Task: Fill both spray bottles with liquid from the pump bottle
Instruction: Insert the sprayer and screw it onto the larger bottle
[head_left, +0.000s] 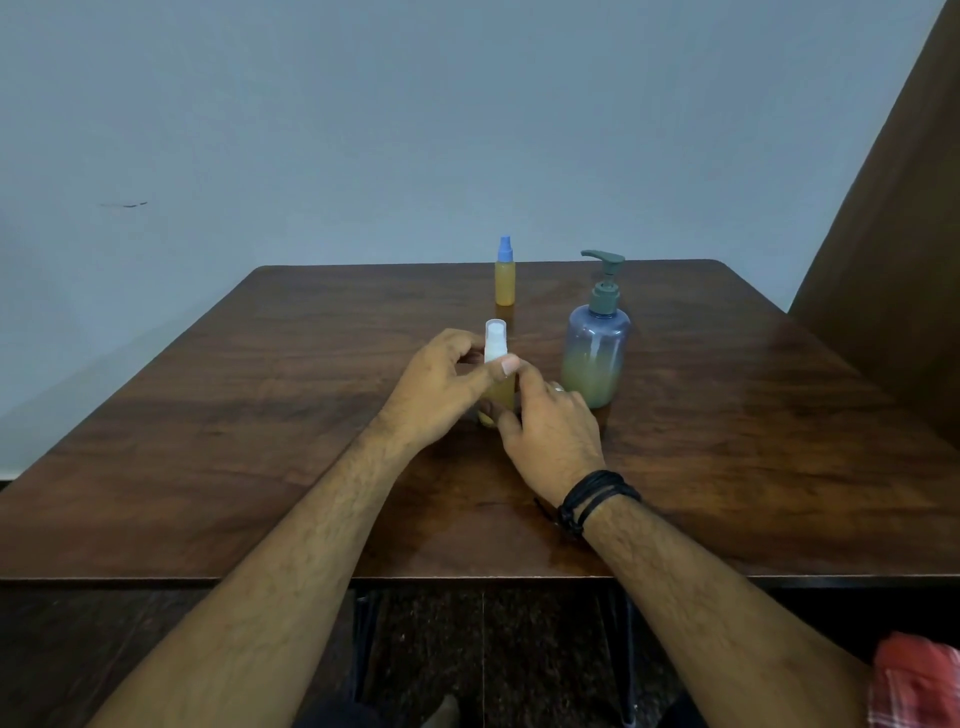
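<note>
Spray bottle upright, gripped between hands

wooden table, two spray bottles, pump bottle

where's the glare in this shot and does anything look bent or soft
Head view: a soft sheen lies on the table at right and near the front edge by the right hand; the wide lens bows the table's edges; the white-capped spray bottle looks slightly soft; the pump bottle reads clearly.
</note>
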